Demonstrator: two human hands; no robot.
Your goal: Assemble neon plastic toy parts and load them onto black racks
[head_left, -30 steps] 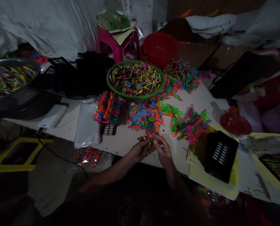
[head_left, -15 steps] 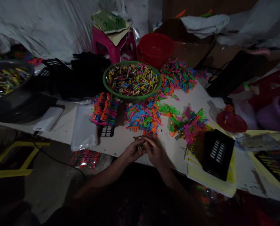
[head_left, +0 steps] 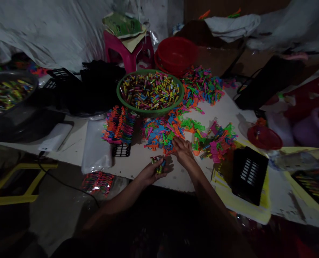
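My left hand [head_left: 150, 172] is closed around a small bunch of printed yellow and multicoloured tubes [head_left: 159, 166], just above the near edge of the table. Their exact kind cannot be made out. Forward and to the right, my right hand [head_left: 184, 152] has its fingers stretched out at the edge of a pile of bright plastic pieces [head_left: 159, 130], in blue, orange, green and pink. An orange piece [head_left: 171, 150] lies by its fingers. Behind the pile, a green basin [head_left: 119, 95] is filled with similar printed tubes.
Left of the pile are stacked plastic pieces [head_left: 118, 125], clear plastic bags [head_left: 95, 150] and a white power bank [head_left: 54, 138] with a cable. Another heap of pieces [head_left: 217, 143] and black slotted trays [head_left: 249, 175] lie right. Red basins [head_left: 177, 53] stand behind.
My right hand has parted from my left hand and moved forward to the plastic pile. My left hand stays in place, with the tubes now showing more fully.
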